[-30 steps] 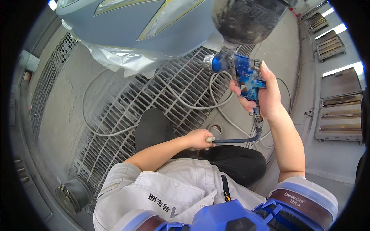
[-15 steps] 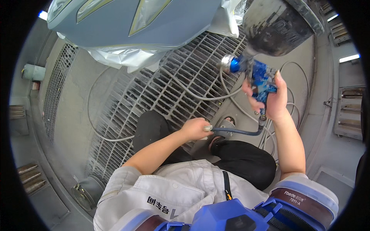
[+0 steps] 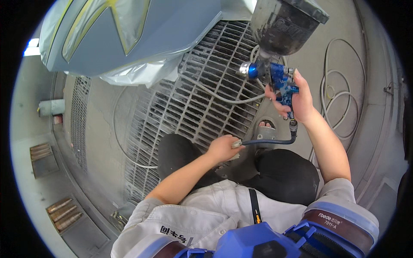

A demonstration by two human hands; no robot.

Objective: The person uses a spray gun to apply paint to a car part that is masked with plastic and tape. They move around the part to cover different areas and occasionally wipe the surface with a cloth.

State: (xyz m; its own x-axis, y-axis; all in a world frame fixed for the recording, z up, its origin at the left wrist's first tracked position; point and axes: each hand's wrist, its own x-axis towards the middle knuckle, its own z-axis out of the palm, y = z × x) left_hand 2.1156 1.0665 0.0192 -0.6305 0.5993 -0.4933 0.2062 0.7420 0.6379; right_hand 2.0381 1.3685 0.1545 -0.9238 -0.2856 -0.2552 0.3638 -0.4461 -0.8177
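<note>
Evidently for shielding, yellow-edged masks cover parts of the grey panel, which stands to the upper left of the gun. Crinkled film hangs from its lower edge, left of the gun, likely to guard what lies behind. Left of and below the gun, the grating forms part of the floor, and a pale hose lies slack across it. The left hand, below and left of the gun, is closed around the end of a dark hose, perhaps to keep its weight off the grip. The gun is raised, nozzle facing left, with its cup above it, presumably so that any contents drain downward. The right hand wraps the gun's grip, fingers curled in front and thumb high behind, which seems to steady the top-heavy load; whether the trigger is squeezed, I cannot tell. More loops of pale hose lie to the gun's right.
</note>
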